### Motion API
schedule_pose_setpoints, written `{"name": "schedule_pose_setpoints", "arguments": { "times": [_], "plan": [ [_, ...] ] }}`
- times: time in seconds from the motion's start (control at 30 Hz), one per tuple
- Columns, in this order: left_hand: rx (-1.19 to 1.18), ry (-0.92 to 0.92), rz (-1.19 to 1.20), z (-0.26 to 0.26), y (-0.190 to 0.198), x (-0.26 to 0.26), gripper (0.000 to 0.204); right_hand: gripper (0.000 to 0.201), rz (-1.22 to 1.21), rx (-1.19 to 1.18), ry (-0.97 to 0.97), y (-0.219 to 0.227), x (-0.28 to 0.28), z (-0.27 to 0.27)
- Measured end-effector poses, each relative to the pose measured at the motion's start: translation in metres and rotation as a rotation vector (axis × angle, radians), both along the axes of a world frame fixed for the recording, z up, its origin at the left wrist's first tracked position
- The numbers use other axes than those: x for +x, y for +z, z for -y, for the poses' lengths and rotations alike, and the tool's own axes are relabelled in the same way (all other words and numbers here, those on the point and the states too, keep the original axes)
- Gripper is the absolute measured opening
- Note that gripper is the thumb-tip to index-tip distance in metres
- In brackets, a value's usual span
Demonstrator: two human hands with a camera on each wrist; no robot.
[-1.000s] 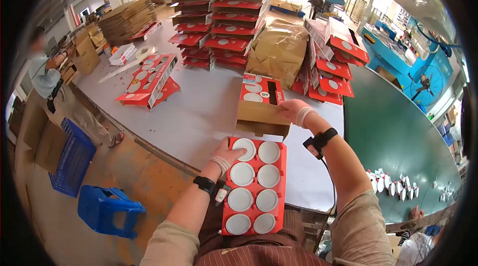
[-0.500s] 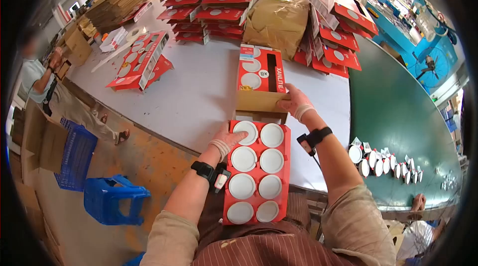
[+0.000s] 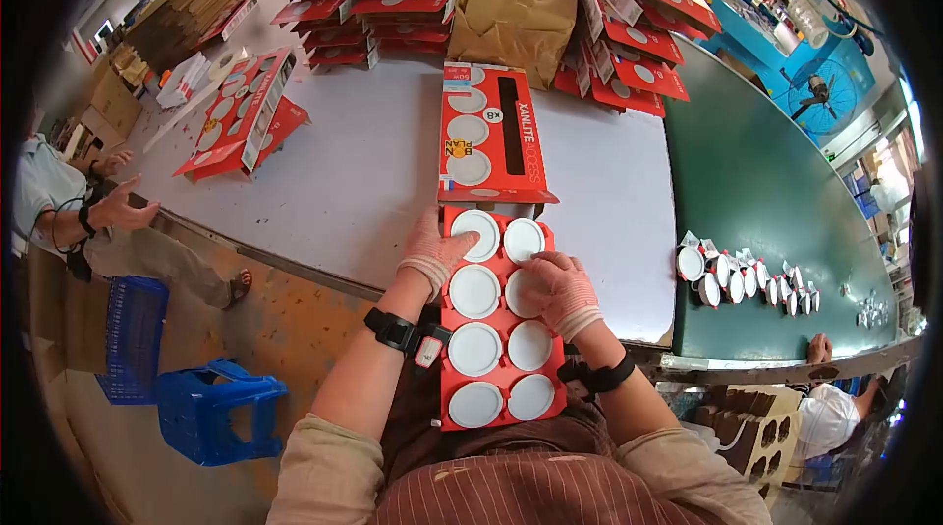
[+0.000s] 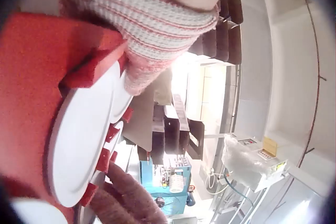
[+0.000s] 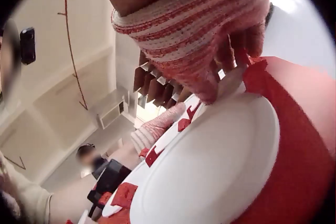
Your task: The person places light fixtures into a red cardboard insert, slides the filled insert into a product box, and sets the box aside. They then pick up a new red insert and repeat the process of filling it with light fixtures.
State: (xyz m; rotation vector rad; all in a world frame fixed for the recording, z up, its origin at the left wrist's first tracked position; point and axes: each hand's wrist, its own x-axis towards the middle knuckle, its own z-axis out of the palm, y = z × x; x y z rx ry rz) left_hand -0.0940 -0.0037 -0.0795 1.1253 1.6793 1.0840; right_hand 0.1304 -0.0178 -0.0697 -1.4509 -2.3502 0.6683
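A red tray (image 3: 503,321) holding two columns of white discs (image 3: 474,348) lies toward the body, its far end at the mouth of a red printed box (image 3: 491,137). My left hand (image 3: 435,252) grips the tray's far left corner, thumb over a disc. On the right side my right hand (image 3: 562,294) has its fingers on the upper discs and the tray edge. In the right wrist view the gloved right hand (image 5: 199,40) bends its fingers over the rim beside a large white disc (image 5: 210,161).
Stacks of red cartons (image 3: 413,2) and a wrapped brown package (image 3: 516,14) stand at the back. Folded cartons (image 3: 241,117) lie left on the white table (image 3: 339,171). White discs (image 3: 737,284) line the green surface (image 3: 732,171) at right. A person (image 3: 59,201) stands left.
My right hand has left the box and come back onto the tray's right side. The box, earlier tipped with its brown flap toward me, now lies flat against the tray's far end.
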Motion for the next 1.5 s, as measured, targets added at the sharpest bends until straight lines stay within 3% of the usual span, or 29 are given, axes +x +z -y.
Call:
{"name": "schedule_pose_setpoints", "arguments": {
  "times": [0.07, 0.2, 0.3, 0.47, 0.6, 0.97, 1.23, 1.4, 1.5],
  "plan": [
    [0.011, 0.018, -0.01, 0.004, 0.013, 0.004, 0.062, 0.04, -0.112, -0.127, -0.05, -0.005, 0.002, -0.001],
    [0.038, 0.021, -0.018, -0.003, 0.0, 0.004, 0.061, 0.039, -0.077, -0.103, 0.032, -0.008, 0.007, -0.007],
    [-0.076, 0.0, -0.069, -0.002, 0.007, 0.004, 0.065, 0.036, -0.192, -0.238, -0.017, -0.009, 0.008, -0.009],
    [-0.017, -0.042, 0.086, -0.005, -0.003, 0.006, 0.068, 0.03, -0.387, -0.353, 0.008, -0.008, 0.015, -0.016],
    [0.066, -0.049, 0.009, -0.002, 0.011, 0.01, 0.067, 0.03, -0.399, -0.388, 0.032, -0.007, 0.022, -0.019],
    [0.033, 0.005, -0.126, 0.0, 0.04, 0.024, 0.061, 0.028, -0.59, -0.372, 0.032, -0.011, 0.033, -0.018],
    [0.063, -0.029, -0.044, 0.006, 0.056, 0.027, 0.056, 0.026, -0.657, -0.333, 0.02, 0.001, 0.036, -0.009],
    [0.089, -0.026, -0.015, 0.004, 0.052, 0.033, 0.054, 0.021, -0.64, -0.288, -0.038, 0.018, 0.033, -0.002],
    [0.154, -0.019, -0.115, 0.004, 0.051, 0.035, 0.053, 0.017, -0.641, -0.272, -0.06, 0.023, 0.031, -0.002]
  ]
}}
